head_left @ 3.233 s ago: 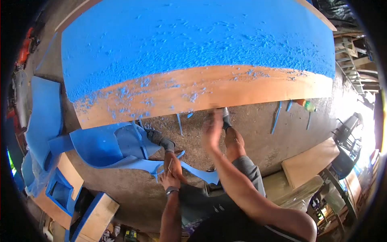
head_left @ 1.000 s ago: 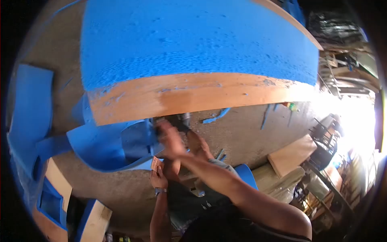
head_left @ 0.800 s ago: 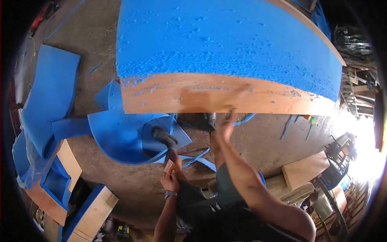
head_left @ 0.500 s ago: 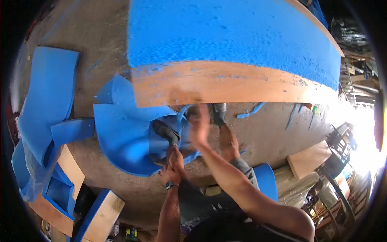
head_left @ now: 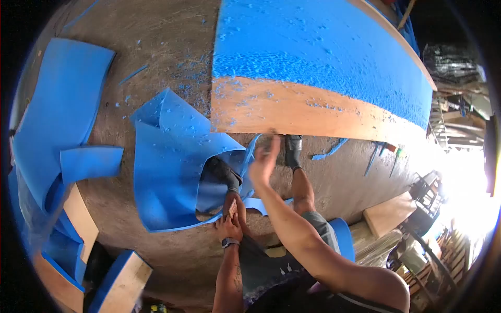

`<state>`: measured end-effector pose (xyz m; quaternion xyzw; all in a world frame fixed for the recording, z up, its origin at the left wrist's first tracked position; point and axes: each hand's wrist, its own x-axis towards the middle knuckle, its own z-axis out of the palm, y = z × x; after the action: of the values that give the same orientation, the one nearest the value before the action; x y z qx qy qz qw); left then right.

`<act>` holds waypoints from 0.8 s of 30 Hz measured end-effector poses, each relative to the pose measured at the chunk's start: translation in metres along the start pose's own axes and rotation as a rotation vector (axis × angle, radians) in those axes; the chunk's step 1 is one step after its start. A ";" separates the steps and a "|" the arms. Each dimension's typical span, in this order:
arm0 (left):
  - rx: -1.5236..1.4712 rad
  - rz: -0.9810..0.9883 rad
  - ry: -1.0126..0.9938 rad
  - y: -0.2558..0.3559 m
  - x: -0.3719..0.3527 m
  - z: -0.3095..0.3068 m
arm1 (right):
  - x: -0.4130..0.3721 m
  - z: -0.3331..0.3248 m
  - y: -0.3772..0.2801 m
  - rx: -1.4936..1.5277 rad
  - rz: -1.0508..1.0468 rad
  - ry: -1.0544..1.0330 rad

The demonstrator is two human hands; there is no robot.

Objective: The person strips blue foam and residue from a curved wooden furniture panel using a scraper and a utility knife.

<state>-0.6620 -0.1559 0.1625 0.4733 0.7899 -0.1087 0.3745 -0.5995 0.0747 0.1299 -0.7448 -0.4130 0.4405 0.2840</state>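
Foam-covered board (head_left: pixel 323 57) is noted ahead, with a bare wood strip (head_left: pixel 308 112) along its near edge, flecked with blue crumbs. A blue offcut sheet (head_left: pixel 167 167) lies on the floor below.

Right hand (head_left: pixel 263 161) is raised, fingers apart and empty, tips at the strip's lower edge. Left hand (head_left: pixel 229 228) is closed on a small tan piece (head_left: pixel 231 207) at the knee.

Judged: the strip is being cleared of crumbs, and a flat sweep along it is called for.

Nothing readable anywhere right now. The blue foam (head_left: pixel 323 47) and the wooden board (head_left: pixel 292 112) beneath it carry no print. The small tan piece (head_left: pixel 230 207) in the left hand (head_left: pixel 229 227) shows no lettering. The wristwatch (head_left: pixel 229 242) is too small to read, and the white marks on the shorts (head_left: pixel 261 261) are only blurs.
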 end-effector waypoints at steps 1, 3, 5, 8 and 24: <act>-0.024 -0.039 -0.034 0.005 -0.003 -0.005 | 0.004 0.006 0.005 -0.073 -0.031 -0.017; -0.048 -0.091 -0.097 0.006 0.000 -0.011 | 0.013 0.022 0.011 -0.198 -0.089 -0.025; -0.057 -0.076 -0.074 -0.005 -0.003 0.004 | 0.001 0.055 -0.001 -0.274 -0.155 -0.246; -0.080 -0.067 -0.081 0.002 -0.002 -0.001 | -0.024 0.058 -0.043 -0.146 -0.092 -0.448; 0.017 -0.015 -0.040 0.011 0.002 0.000 | -0.003 0.002 0.014 -0.081 -0.188 -0.231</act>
<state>-0.6536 -0.1485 0.1633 0.4683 0.7847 -0.1275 0.3855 -0.5965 0.0652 0.1192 -0.6580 -0.5282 0.4778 0.2442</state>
